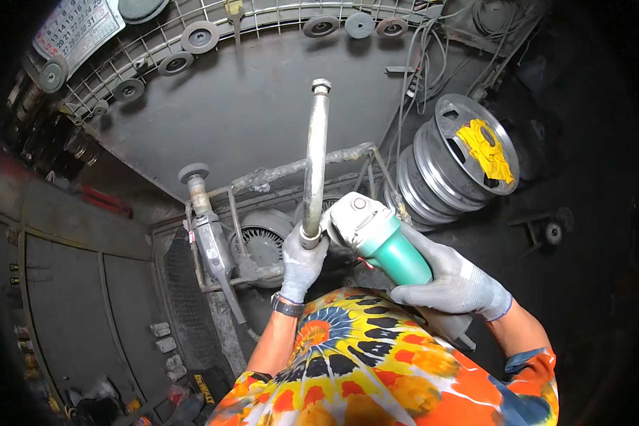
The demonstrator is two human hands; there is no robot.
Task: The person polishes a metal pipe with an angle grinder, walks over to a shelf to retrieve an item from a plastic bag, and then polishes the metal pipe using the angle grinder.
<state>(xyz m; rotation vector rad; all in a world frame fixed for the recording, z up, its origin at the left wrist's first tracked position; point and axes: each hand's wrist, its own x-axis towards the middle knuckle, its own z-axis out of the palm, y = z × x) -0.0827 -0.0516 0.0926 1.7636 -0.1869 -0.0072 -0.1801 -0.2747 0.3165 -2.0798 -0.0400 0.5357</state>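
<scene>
My left hand [304, 263], in a grey work glove, is closed around the lower end of a shiny, slightly bent metal tube [315, 156]. The tube points up and away from me, with a hex-nut fitting [321, 86] at its far end. My right hand [451, 277], gloved too, grips the green body of an angle grinder [399, 257] near my torso. The grinder's pale gear head [360, 216] sits close beside the tube's lower end. Whether its disc touches the tube I cannot tell, as the head hides it.
A pipe frame [298, 167] stands ahead, with a finned motor [259, 238] behind it. Another grinding tool [209, 238] leans at left. Stacked wheel rims [440, 160] at right carry a yellow cloth [486, 150]. Discs [200, 37] hang on a wire rack; cables [427, 64] dangle nearby.
</scene>
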